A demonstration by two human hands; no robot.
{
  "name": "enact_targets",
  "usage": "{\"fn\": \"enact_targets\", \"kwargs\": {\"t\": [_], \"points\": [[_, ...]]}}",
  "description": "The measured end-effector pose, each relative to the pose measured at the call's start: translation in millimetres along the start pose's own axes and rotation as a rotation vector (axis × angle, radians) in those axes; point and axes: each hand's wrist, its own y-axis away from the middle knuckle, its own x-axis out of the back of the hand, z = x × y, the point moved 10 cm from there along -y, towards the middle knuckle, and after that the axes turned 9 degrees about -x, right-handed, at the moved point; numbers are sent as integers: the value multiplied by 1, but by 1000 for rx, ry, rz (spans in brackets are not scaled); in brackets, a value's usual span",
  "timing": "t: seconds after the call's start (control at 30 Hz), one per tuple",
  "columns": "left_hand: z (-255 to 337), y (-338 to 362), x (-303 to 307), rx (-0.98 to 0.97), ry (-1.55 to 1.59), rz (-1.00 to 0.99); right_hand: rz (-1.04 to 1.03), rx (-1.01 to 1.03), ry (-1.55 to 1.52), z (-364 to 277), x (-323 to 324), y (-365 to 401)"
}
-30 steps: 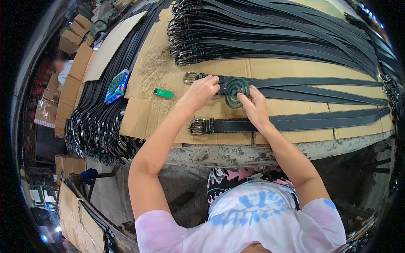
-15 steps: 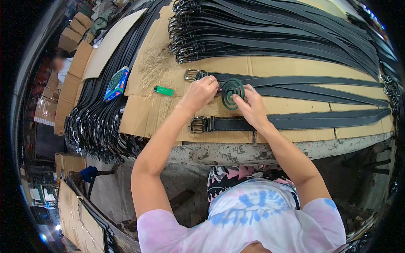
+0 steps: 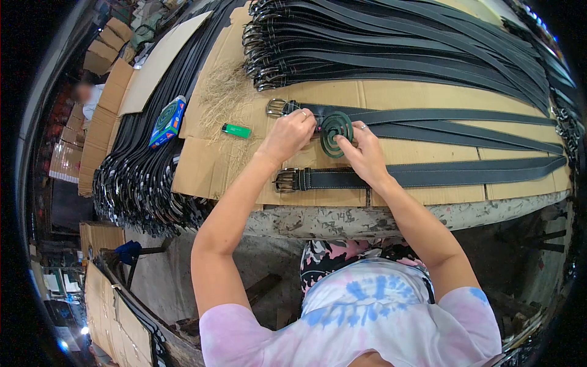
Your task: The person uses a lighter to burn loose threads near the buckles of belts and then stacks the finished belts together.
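Observation:
My right hand (image 3: 365,156) grips a dark green mosquito coil (image 3: 333,119), tilted up on its side above the belts. Close to the coil's left edge is my left hand (image 3: 292,134), its fingers pinched together. A small pinkish spot shows at those fingertips, but what they hold is hidden. Beneath the hands lie black belts with pale stitching, including a front belt (image 3: 422,175) with its metal buckle to the left. A green lighter (image 3: 236,130) rests on the cardboard (image 3: 211,165), left of my left hand.
A thick pile of black belts (image 3: 379,49) fills the back of the table. At left, a blue mosquito coil box (image 3: 167,122) sits on another belt stack (image 3: 134,171). Dry straw-like fibres (image 3: 226,92) lie on the cardboard. A person (image 3: 92,101) is at the far left.
Both hands stay almost in place. The coil and my right hand have shifted very slightly left and up.

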Motion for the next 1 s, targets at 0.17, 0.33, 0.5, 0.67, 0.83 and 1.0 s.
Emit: {"fn": "enact_targets", "kwargs": {"t": [0.17, 0.33, 0.5, 0.67, 0.83, 1.0], "points": [[0, 0, 0, 5, 4, 8, 3, -31, -39, -1, 2, 1], [1, 0, 2, 13, 14, 13, -10, -7, -11, 1, -1, 0], [0, 1, 2, 15, 24, 33, -7, 29, 20, -4, -1, 1], [1, 0, 5, 18, 41, 42, -11, 1, 11, -3, 1, 2], [0, 2, 7, 44, 61, 57, -23, -3, -1, -3, -1, 3], [-28, 20, 13, 309, 317, 248, 58, 55, -89, -14, 9, -2]]}}
